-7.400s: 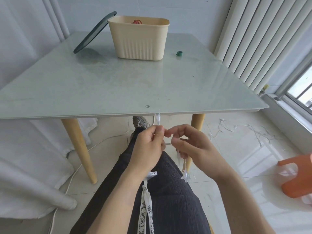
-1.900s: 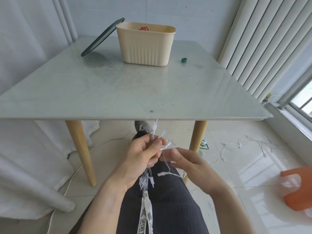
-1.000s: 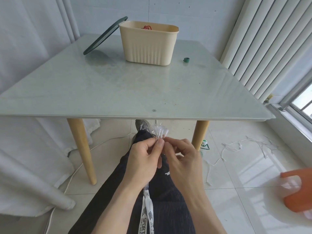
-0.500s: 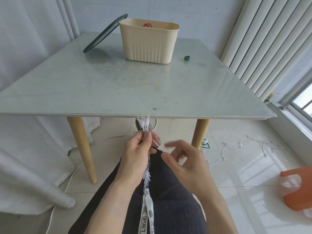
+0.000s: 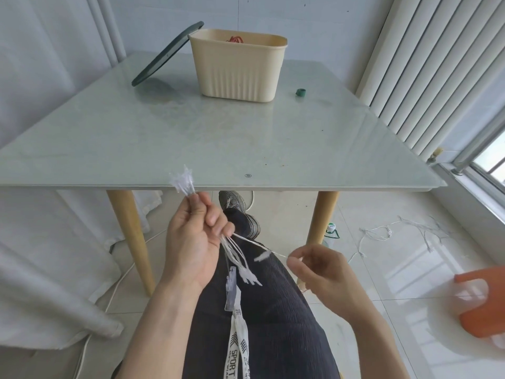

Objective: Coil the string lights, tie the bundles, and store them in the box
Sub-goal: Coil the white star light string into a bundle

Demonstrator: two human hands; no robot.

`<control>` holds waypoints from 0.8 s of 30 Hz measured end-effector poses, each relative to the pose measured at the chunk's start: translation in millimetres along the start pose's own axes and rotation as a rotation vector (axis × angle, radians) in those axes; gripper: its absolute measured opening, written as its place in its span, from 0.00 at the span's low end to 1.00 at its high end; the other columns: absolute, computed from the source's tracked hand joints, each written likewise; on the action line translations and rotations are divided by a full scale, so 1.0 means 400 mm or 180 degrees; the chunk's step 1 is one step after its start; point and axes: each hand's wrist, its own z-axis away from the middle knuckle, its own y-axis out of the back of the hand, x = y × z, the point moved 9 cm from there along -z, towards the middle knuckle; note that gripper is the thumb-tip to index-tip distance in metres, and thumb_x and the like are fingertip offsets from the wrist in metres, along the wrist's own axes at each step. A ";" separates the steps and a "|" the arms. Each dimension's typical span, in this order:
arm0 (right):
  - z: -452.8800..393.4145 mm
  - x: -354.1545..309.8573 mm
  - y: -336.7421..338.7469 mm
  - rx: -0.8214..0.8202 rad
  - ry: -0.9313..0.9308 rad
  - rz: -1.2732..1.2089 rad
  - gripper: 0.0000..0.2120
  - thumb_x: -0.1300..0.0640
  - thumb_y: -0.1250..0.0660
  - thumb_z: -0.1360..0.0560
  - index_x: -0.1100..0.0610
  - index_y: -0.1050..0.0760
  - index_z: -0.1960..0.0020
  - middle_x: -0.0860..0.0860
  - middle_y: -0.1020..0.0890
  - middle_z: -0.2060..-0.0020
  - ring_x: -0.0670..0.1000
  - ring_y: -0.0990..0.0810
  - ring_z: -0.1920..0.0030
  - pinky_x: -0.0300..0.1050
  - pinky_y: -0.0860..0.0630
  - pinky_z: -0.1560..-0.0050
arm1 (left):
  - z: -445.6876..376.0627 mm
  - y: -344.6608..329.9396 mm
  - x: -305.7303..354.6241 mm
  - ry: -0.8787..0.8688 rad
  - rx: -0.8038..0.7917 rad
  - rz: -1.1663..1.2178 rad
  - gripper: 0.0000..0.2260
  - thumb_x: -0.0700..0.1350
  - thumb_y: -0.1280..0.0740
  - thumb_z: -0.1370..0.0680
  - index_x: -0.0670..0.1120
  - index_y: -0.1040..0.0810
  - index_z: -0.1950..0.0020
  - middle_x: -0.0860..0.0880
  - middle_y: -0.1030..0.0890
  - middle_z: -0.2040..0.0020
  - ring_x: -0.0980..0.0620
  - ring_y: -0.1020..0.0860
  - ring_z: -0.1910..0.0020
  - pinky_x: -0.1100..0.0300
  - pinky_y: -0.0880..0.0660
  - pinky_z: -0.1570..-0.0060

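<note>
My left hand (image 5: 194, 239) grips a folded bundle of white string lights (image 5: 182, 182) below the table's front edge; star-shaped bulbs stick out above my fingers and more hang below them. One strand runs from the bundle to the right, where my right hand (image 5: 322, 272) pinches it between thumb and forefinger. The rest of the string lies loose on the floor (image 5: 382, 233) at the right. The beige box (image 5: 237, 67) stands open at the far side of the table, with something red inside.
A dark green lid (image 5: 166, 54) leans against the box's left side. A small green roll (image 5: 300, 92) lies right of the box on the glass table (image 5: 191, 132). An orange stool (image 5: 481, 305) stands on the floor at the right. Curtains hang left, a radiator right.
My right hand has let go of the bundle and moved right and down, drawing one strand out. My left hand lifted the bundle slightly to the left.
</note>
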 end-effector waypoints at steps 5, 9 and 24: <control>0.006 0.051 0.085 0.0403 -0.0205 0.0222 0.13 0.46 0.27 0.26 0.54 0.19 0.64 0.48 0.16 0.67 0.47 0.17 0.60 0.48 0.24 0.53 | -0.005 0.026 0.018 -0.0084 0.0069 -0.0111 0.14 0.42 0.48 0.14 0.46 0.30 0.58 0.52 0.35 0.71 0.56 0.41 0.76 0.65 0.40 0.76; 0.009 0.037 0.100 0.0523 -0.0132 0.0013 0.15 0.49 0.26 0.26 0.58 0.21 0.65 0.46 0.26 0.74 0.46 0.29 0.70 0.43 0.32 0.64 | 0.003 0.008 0.012 -0.0076 -0.0039 -0.0259 0.14 0.43 0.47 0.14 0.46 0.30 0.58 0.51 0.35 0.71 0.56 0.41 0.76 0.65 0.40 0.76; 0.002 -0.127 -0.017 -0.0062 0.0505 -0.0644 0.13 0.49 0.25 0.27 0.56 0.20 0.63 0.53 0.25 0.72 0.47 0.30 0.69 0.41 0.34 0.66 | 0.055 -0.086 -0.041 0.0108 -0.0713 -0.0798 0.11 0.46 0.42 0.19 0.39 0.27 0.55 0.47 0.31 0.72 0.49 0.35 0.74 0.57 0.31 0.71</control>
